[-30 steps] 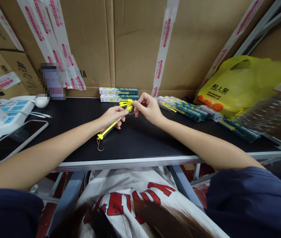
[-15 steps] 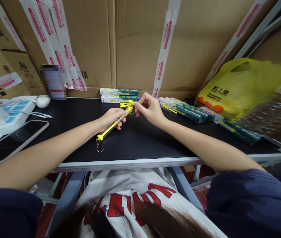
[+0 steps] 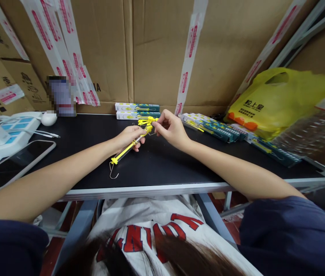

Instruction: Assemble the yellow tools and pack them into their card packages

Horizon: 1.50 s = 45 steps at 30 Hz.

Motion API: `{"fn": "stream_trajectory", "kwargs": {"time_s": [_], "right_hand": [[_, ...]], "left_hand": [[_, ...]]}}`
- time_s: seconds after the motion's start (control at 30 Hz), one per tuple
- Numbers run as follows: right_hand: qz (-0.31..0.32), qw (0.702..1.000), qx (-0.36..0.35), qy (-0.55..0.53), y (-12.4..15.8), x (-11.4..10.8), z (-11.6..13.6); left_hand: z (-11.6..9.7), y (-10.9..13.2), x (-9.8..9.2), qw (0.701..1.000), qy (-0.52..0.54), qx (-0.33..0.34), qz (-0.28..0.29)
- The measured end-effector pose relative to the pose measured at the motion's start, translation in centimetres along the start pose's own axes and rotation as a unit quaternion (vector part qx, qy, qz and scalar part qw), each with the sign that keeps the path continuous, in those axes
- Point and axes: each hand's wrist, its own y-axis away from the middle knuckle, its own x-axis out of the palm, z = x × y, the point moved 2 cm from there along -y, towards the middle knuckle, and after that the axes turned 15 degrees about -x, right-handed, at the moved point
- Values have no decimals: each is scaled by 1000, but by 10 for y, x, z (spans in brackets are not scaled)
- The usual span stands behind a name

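Observation:
A slim clear-tubed spring scale [image 3: 125, 152] with yellow ends slants across the middle of the black tabletop. My left hand [image 3: 130, 137] is closed around its upper part, thumb on top. From its lower end hangs a bent wire hook [image 3: 114, 172]. The fingers of my right hand [image 3: 170, 128] pinch at the upper yellow end, and a bit of wire shows under them. Exactly which part they grip is partly hidden. Just behind my fingertips are more yellow plastic pieces [image 3: 143, 121], which overlap the scale's end in this view.
Two stacked small boxes [image 3: 137, 111] stand at the back. More printed boxes [image 3: 211, 126] lie in a row to the right, beside a yellow plastic bag [image 3: 283, 99]. On the left are a power strip [image 3: 18, 132], a tablet [image 3: 15, 165] and a phone [image 3: 61, 96] leaning upright.
The lower end of the spring scale has tilted slightly down and left. My right hand has shifted a little left, its fingers still pinched at the upper end.

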Motion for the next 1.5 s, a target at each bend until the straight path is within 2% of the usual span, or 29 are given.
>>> {"fn": "stream_trajectory", "kwargs": {"time_s": [0.27, 0.63, 0.8, 1.0, 1.2, 1.4, 1.5], "right_hand": [[30, 999, 3, 37, 2, 5, -1], [14, 997, -59, 52, 2, 11, -7], [27, 995, -97, 24, 6, 16, -8], [27, 996, -17, -78, 5, 18, -12], [40, 981, 53, -182, 0, 20, -19], [71, 968, 73, -229, -4, 18, -22], [80, 969, 67, -222, -4, 16, -25]], "left_hand": [[1, 0, 2, 1000, -28, 10, -1], [1, 4, 11, 997, -66, 28, 11], [-3, 5, 9, 999, -35, 36, 4], [-7, 9, 11, 999, 23, 20, 8], [-5, 10, 17, 995, 82, -3, 54], [-2, 8, 15, 989, 97, 28, 105], [-2, 7, 14, 991, 86, 36, 93]]}}
